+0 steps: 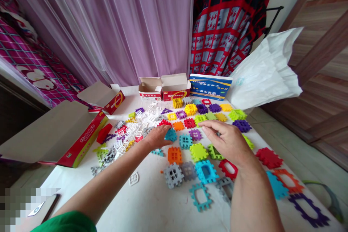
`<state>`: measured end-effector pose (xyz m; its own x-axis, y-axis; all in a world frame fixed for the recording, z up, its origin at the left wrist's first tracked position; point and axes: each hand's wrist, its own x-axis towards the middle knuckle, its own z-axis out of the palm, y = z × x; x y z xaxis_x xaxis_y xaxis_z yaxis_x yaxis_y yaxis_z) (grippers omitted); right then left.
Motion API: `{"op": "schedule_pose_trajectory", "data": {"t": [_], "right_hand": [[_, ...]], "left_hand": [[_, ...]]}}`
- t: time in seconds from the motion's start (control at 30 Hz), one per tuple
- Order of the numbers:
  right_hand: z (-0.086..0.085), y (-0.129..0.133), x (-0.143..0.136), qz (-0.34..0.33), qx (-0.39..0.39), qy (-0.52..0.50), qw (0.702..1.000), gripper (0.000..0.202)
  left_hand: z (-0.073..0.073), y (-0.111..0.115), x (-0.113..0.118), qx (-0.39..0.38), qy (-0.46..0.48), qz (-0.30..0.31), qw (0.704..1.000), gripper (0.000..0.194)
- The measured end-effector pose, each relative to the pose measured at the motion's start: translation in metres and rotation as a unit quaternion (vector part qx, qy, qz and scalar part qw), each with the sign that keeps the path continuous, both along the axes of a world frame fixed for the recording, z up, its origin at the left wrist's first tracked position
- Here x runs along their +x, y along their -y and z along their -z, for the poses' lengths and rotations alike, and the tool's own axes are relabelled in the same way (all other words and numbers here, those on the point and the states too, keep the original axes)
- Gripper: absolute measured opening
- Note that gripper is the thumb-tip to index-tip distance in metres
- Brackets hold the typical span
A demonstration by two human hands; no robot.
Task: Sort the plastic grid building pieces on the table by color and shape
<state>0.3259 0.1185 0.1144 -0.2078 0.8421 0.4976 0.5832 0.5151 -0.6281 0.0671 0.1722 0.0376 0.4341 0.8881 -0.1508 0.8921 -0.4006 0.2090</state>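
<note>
My left hand (158,137) is stretched over the toy building pieces at mid-table, fingers apart. Its fingertips are nearest a teal plate (171,135) and a red piece (164,122); whether they touch is unclear. My right hand (224,136) hovers with fingers extended, its tips close to a lime green notched plate (200,119). Below it lie a purple window piece (195,135) and a teal window piece (185,141). Part of a grey piece shows beneath the right palm. An orange window plate (174,155) and a bright green plate (198,152) lie nearer to me.
White window pieces (133,130) are heaped at the left. Open red cartons (87,139) stand on the left edge, with small boxes (176,92) and a blue box (210,87) behind. A white bag (268,69) stands back right. A phone (43,208) lies front left.
</note>
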Motion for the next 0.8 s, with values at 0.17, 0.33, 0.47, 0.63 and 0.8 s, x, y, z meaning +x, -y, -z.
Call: {"op": "schedule_pose_trajectory", "data": {"t": [0.17,0.33,0.47,0.63,0.8], "right_hand": [[0.001,-0.001,0.000,0.001,0.003,-0.003,1.000,0.024],[0.001,0.000,0.000,0.002,0.003,-0.006,1.000,0.024],[0.001,0.000,0.000,0.004,0.003,-0.007,1.000,0.024],[0.001,0.000,0.000,0.002,0.000,-0.003,1.000,0.024],[0.002,0.000,0.001,0.004,0.001,0.000,1.000,0.025]], "left_hand": [[-0.001,-0.002,-0.002,-0.002,0.016,-0.010,1.000,0.067],[-0.002,0.000,-0.004,0.002,0.014,-0.010,1.000,0.069],[-0.003,0.006,-0.005,0.009,0.004,-0.006,1.000,0.069],[-0.002,0.009,-0.001,0.020,-0.008,-0.014,1.000,0.059],[-0.001,0.006,0.004,0.019,-0.006,-0.010,1.000,0.058]]}}
